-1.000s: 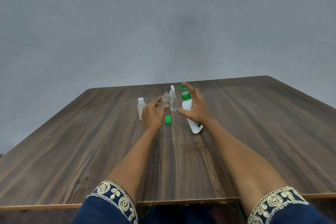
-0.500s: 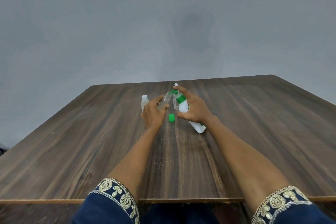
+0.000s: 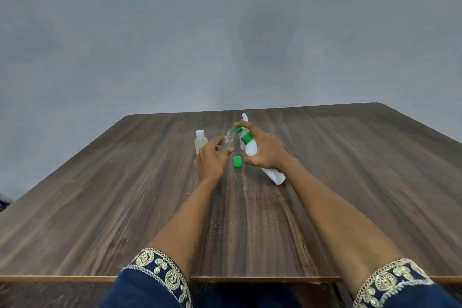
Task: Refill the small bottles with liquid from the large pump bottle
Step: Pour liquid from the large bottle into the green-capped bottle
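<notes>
Table point(image 3: 125, 207): green cap point(image 3: 237, 161) lies between the hands. Right hand point(image 3: 266, 152) grips the tilted pump bottle point(image 3: 273, 175), forefinger on its green nozzle. Left hand point(image 3: 211, 160) holds the clear open bottle point(image 3: 228, 141) under that nozzle. Behind stand a capped bottle point(image 3: 200, 141) and a spray bottle point(image 3: 244, 117).

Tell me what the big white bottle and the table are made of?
The big white bottle looks like smooth, opaque plastic with a soft sheen and a green pump top. The table shows dark brown wood grain, though it may be a printed laminate; its front edge looks thin and flat.
</notes>
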`<state>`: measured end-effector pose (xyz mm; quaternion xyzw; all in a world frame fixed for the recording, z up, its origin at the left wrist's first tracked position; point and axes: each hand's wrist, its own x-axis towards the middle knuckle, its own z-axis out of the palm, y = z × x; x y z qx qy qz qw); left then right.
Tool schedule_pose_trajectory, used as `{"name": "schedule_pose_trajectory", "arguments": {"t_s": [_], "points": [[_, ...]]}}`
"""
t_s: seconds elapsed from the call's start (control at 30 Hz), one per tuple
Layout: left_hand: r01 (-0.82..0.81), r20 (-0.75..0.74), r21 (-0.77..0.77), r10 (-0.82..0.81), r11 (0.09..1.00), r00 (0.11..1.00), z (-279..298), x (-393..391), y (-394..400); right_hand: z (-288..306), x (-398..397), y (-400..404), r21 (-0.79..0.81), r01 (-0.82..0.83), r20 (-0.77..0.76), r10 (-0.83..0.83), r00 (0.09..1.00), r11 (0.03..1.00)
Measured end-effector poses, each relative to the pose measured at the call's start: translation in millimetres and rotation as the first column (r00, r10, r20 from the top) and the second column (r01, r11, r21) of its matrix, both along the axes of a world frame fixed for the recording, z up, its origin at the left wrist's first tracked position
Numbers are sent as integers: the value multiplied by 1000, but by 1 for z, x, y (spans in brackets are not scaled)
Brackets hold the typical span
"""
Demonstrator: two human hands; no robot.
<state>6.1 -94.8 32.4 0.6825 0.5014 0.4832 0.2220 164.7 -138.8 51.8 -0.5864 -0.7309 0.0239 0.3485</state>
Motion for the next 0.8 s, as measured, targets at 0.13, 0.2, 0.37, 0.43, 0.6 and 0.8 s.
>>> {"name": "schedule_pose_trajectory", "arguments": {"t_s": [0.13,0.2,0.37,0.43,0.6,0.8], "points": [[8,-12,-37,-8,999,1000,-1,-1,2,0,1,4,13,9,38,-10,999,1000],[14,-9,-60,-15,998,1000,0,0,1,-1,1,4,30,28,33,-29,999,999],[28,-2,-87,-28,996,1000,1,3,-1,0,1,2,26,35,14,-35,999,999],[25,-1,-90,-25,996,1000,0,2,-2,1,3,1,16,14,26,-14,1000,1000],[27,3,-92,-27,995,1000,-5,0,-1,3,2,1,-23,-17,81,19,997,1000],[27,0,-106,-27,994,1000,-9,0,1,-1,2,6,-24,25,79,-23,997,999]]}}
